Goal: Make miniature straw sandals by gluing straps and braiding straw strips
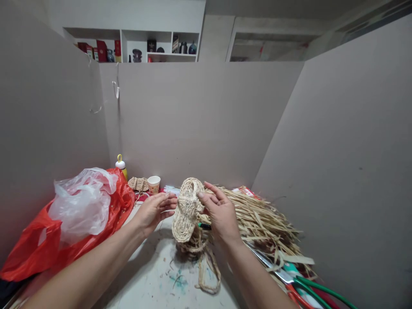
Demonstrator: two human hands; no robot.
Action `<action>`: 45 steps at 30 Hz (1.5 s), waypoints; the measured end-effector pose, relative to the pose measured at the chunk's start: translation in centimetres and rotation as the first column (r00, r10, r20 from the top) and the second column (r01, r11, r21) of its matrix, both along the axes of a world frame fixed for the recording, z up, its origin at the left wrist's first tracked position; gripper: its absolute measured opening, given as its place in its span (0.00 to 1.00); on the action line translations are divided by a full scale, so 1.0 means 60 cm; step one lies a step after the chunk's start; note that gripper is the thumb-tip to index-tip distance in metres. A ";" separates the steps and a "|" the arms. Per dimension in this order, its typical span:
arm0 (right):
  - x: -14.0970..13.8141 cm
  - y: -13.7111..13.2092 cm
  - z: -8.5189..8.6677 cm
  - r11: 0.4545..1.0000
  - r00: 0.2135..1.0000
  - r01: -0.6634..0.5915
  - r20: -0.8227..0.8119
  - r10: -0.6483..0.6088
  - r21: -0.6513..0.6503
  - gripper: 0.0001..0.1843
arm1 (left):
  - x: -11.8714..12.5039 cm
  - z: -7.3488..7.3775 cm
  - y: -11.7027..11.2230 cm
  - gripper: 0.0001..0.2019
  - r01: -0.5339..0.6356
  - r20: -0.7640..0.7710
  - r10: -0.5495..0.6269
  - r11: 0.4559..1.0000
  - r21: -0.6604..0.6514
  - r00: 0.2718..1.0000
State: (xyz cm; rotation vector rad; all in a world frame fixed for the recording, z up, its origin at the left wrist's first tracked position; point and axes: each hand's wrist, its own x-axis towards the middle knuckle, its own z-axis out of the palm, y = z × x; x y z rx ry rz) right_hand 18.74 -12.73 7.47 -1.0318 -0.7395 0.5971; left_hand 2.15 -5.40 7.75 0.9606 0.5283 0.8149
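Observation:
A small woven straw sandal (186,214) is held up over the table, its flat plaited sole tilted upright and a strap crossing its middle. My right hand (223,212) grips its upper right edge, thumb in front and fingers behind. Beside the left edge is my left hand (157,211), its fingers stretched out and apart; whether the fingertips touch the straw I cannot tell. Below the sandal lie more braided straw and a loop of straw cord (208,279) on the stained white table (151,274).
Long dry straw strips (264,219) are heaped at right, with green-handled scissors (286,277) in front. A red and white plastic bag (83,206) fills the left. Farther back stand a paper cup (154,184), a woven straw piece (138,184) and a yellow-white bottle (121,165). Grey partitions (193,120) surround the table.

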 end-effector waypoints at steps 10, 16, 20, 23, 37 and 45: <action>0.013 0.012 -0.019 0.998 0.998 0.058 -0.013 -0.058 0.010 0.29 | 0.017 -0.027 -0.019 0.14 0.144 -0.089 -0.136 0.986 0.085 0.987; 0.003 0.013 -0.020 0.999 0.999 0.019 -0.033 -0.017 0.049 0.22 | 0.024 -0.042 -0.021 0.13 0.041 -0.092 -0.030 0.992 0.122 0.995; -0.001 0.012 -0.022 0.999 1.000 0.008 -0.010 -0.008 0.033 0.20 | 0.023 -0.035 -0.020 0.12 -0.033 -0.036 0.038 0.993 0.116 0.999; -0.007 0.012 -0.027 0.999 0.998 -0.051 0.025 0.051 -0.010 0.19 | 0.023 -0.028 -0.022 0.12 -0.068 0.000 0.068 0.993 0.098 0.998; -0.020 0.020 -0.040 0.989 0.991 -0.136 -0.019 0.135 -0.063 0.17 | 0.024 -0.036 -0.024 0.14 -0.049 -0.001 0.050 0.983 0.176 0.999; -0.022 0.021 -0.043 0.987 0.988 -0.152 -0.027 0.151 -0.059 0.18 | 0.022 -0.028 -0.025 0.12 -0.142 -0.045 0.156 0.964 0.225 0.987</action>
